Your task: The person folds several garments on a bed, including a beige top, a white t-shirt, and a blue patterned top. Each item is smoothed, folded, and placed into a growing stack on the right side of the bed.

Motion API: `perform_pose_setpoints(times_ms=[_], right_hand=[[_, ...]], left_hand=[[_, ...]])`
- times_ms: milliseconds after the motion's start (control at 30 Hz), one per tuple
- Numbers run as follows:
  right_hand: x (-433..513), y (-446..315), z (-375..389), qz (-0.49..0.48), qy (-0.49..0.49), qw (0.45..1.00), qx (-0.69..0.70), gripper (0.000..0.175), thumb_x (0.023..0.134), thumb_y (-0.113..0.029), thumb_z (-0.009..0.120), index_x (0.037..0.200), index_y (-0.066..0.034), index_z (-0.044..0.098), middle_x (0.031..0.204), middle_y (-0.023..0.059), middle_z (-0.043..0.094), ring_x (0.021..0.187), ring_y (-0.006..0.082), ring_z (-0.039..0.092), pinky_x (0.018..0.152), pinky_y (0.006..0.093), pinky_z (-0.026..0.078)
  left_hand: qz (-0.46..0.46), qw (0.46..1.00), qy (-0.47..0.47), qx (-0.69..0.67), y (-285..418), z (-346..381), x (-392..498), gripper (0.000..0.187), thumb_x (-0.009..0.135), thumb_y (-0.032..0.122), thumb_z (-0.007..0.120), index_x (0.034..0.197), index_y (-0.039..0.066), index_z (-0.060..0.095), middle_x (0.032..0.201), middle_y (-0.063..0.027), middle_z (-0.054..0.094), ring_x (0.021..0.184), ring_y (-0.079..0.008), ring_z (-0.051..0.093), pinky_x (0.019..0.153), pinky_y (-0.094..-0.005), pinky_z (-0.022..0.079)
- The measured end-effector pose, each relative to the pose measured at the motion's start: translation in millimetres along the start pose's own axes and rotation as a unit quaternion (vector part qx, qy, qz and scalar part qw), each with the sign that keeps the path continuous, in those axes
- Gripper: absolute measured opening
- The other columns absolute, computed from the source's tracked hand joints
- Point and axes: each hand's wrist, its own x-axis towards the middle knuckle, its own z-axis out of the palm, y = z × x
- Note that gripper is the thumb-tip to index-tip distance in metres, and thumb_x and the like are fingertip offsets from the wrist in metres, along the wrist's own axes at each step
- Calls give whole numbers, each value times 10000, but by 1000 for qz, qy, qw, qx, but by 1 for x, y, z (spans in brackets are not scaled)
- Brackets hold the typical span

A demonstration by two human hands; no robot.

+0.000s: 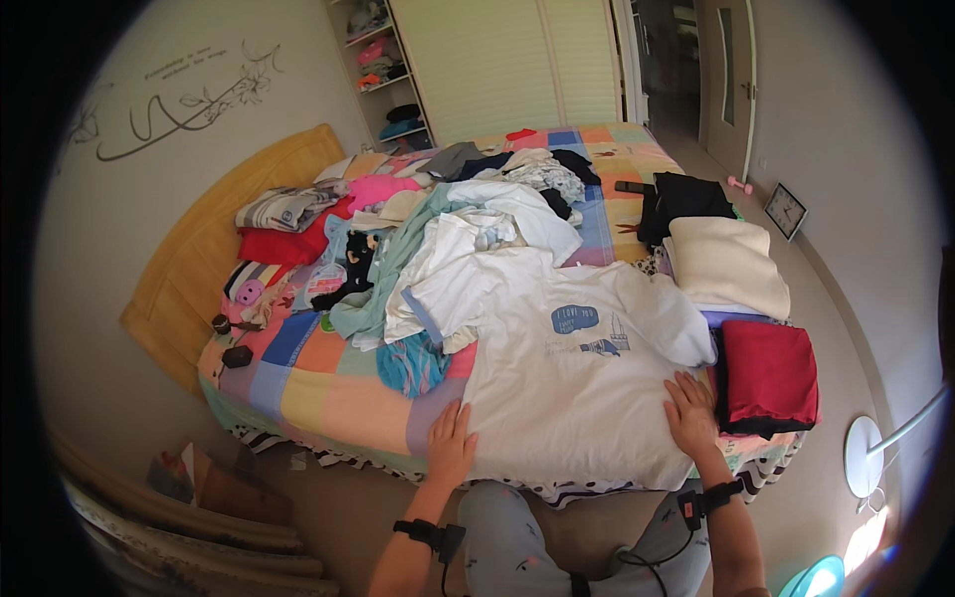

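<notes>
A white printed T-shirt (567, 403) lies spread on the near edge of the bed, its hem towards me and its neckline away. My left hand (451, 442) rests flat at the shirt's left side, fingers apart, on its edge and the patchwork bedspread (328, 410). On the shirt's right side lies my right hand (690, 418), palm down with fingers spread. A pile of white garments (485, 231) touches the shirt's far left sleeve. Beside that sleeve is a crumpled blue patterned cloth (412, 364). Just right of my right hand sits a folded red garment (772, 377).
Folded cream fabric (727, 261) and black clothes (690, 200) line the bed's right side. More clothes, a pink garment (380, 190) and a black plush toy (360, 261) lie left. A wooden headboard (224, 224) bounds the left; a white lamp base (864, 455) stands on the floor at right.
</notes>
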Motion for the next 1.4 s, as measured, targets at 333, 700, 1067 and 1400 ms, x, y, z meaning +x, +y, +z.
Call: perform_pose_setpoints(times_ms=[333, 700, 1067, 1400], right_hand=[[-20, -10, 5, 33, 53, 997, -48, 404, 944, -186, 594, 1336, -88, 577, 1436, 131, 527, 1340, 349, 460, 1120, 470, 361], [15, -39, 7, 139, 78, 984, -77, 277, 911, -218, 586, 1155, -86, 588, 1172, 166, 556, 1172, 392, 489, 973, 522, 394], [25, -47, 7, 159, 31, 983, -87, 311, 916, -218, 557, 1189, -72, 578, 1193, 188, 546, 1152, 408, 478, 964, 508, 371], [31, -40, 15, 194, -12, 976, -93, 334, 925, -260, 531, 1194, -66, 574, 1181, 186, 544, 1097, 403, 485, 954, 488, 367]], left_hand=[[-181, 964, 62, -184, 22, -11, -41, 445, 931, 100, 613, 1365, 48, 526, 1245, -195, 527, 1038, -374, 595, 889, -439, 484], [41, 984, -51, 163, -34, 4, 120, 455, 986, 217, 520, 1438, 162, 507, 1537, -80, 413, 1359, -335, 434, 1083, -585, 328], [-75, 973, -215, 32, -158, 87, 229, 426, 1011, 342, 433, 1268, 62, 626, 1195, -249, 656, 1146, -438, 596, 1006, -496, 461], [127, 952, -127, 247, -278, 112, 311, 630, 874, 484, 650, 1323, 48, 579, 1367, -164, 574, 1241, -398, 541, 1072, -441, 428]])
